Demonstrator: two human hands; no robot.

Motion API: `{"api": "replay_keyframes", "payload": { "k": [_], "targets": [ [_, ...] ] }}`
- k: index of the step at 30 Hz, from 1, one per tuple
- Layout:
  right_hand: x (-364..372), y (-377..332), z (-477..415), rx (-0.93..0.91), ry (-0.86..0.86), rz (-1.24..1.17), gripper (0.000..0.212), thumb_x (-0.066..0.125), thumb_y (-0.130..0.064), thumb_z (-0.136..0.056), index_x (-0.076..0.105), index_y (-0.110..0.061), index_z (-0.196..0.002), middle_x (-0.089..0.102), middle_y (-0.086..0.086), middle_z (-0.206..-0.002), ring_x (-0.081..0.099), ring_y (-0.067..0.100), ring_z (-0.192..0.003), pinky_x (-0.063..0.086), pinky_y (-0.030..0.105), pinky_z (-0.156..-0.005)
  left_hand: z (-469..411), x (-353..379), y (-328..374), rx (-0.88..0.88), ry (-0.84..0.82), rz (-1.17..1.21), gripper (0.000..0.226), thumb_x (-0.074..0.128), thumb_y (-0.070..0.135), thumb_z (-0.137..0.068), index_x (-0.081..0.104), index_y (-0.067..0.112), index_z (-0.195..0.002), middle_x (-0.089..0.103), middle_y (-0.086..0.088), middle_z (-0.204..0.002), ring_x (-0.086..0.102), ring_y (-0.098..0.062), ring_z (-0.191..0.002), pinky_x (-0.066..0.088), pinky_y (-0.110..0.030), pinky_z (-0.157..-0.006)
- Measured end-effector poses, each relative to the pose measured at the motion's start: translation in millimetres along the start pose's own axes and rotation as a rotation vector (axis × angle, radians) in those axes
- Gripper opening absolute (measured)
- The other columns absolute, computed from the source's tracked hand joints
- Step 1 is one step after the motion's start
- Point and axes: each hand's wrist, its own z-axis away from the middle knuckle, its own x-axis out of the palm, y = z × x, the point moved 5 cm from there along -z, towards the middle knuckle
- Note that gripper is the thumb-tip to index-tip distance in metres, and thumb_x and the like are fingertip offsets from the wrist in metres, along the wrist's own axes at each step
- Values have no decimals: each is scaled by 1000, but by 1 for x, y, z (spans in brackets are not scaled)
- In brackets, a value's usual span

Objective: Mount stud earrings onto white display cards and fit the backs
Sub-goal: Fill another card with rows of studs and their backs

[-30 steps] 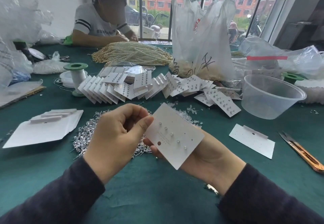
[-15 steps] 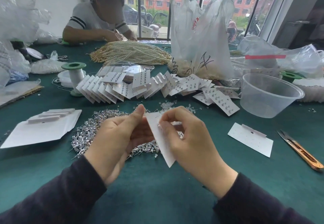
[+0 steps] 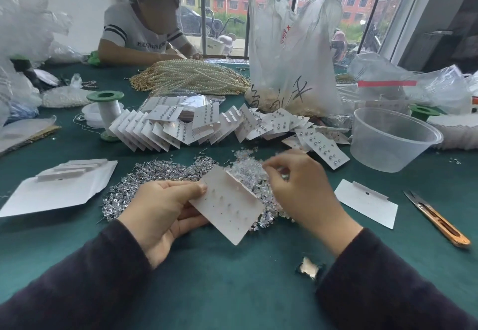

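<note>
The left hand (image 3: pixel 165 210) held the white display card (image 3: pixel 227 205) back side up and tilted, just above the green worktop (image 3: pixel 232 291). Its thumb pressed on the card's left edge and its fingers (image 3: pixel 191 219) curled beneath. Several stud posts poked up through the card.

Just beyond the card's far edge lay the heap of clear backs (image 3: pixel 249 172). The right hand (image 3: pixel 302 192) reached into it with curled fingers (image 3: pixel 274 164) drawn together at the tips; motion blur hid whether they held a back.

The pile of loose stud earrings (image 3: pixel 155 174) lay left of and behind the card. Further behind the card stood a leaning row of finished cards (image 3: pixel 181 128). A blank card (image 3: pixel 367 203) lay right of the card, with thread snips (image 3: pixel 437 218) and a clear plastic bowl (image 3: pixel 393 138) beyond that. A stack of blank cards (image 3: pixel 59 190) lay well to the card's left.
</note>
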Motion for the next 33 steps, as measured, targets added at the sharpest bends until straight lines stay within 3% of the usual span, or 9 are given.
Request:
{"api": "replay_keyframes", "payload": {
  "k": [2,4,8,16,19,21,25,29,33],
  "targets": [
    [7,19,-1,94,-132,123,17,57,-15,-85,73,-14,-92,53,-4,-87,48,11,-81,30,14,-68,0,-1,-1,-18,6,-24,3,57,-2,-82,58,-2,-80,68,-11,-56,66,-18,-47,54,-26,-42],
    [9,21,-1,106,-143,126,14,60,-16,-83,73,-15,-87,53,-4,-82,47,12,-78,27,16,-65,0,-1,-2,-31,5,-45,2,58,-3,-81,58,-3,-79,68,-12,-55,66,-20,-47,53,-26,-41],
    [16,15,-2,73,-140,161,11,59,-16,-84,70,-14,-83,61,1,-90,50,15,-82,38,26,-75,3,1,-2,-39,-4,-60,4,58,-6,-80,59,-5,-76,68,-14,-54,66,-21,-46,52,-26,-39],
    [17,12,-2,59,-160,114,8,56,-11,-81,61,-17,-79,59,-1,-83,50,15,-78,39,28,-73,10,8,-5,-53,-64,-129,9,57,-7,-80,60,-3,-73,67,-14,-54,65,-21,-44,51,-26,-38],
    [13,11,-1,54,-78,39,8,58,-10,-78,60,-16,-74,61,-5,-74,50,6,-65,36,12,-59,10,10,-9,-66,-72,-175,4,58,-6,-82,60,-3,-79,68,-14,-58,66,-19,-46,51,-25,-39],
    [8,12,-1,75,-25,-29,11,60,-9,-76,59,-17,-70,60,-9,-68,49,3,-57,38,9,-54,9,10,-10,-64,-66,-185,3,58,-5,-82,60,-4,-84,68,-15,-64,65,-18,-46,51,-25,-39],
    [2,11,0,123,21,-194,13,63,-7,-74,61,-18,-69,60,-7,-63,49,2,-52,40,12,-51,8,9,-10,-62,-59,-167,4,56,-3,-84,59,-4,-81,67,-13,-59,64,-18,-44,51,-25,-39],
    [1,9,2,169,-23,-283,12,64,-5,-77,67,-16,-73,68,2,-69,61,16,-62,49,24,-59,7,10,-12,-54,-63,-154,8,56,0,-86,61,-3,-80,68,-11,-55,66,-18,-46,53,-26,-41],
    [3,-3,8,140,-29,-297,12,65,-7,-77,68,-17,-72,66,-5,-64,57,3,-55,45,15,-52,7,9,-11,-27,-52,-138,9,56,-2,-85,61,-3,-77,68,-10,-53,65,-18,-46,52,-26,-40]
  ]
}}
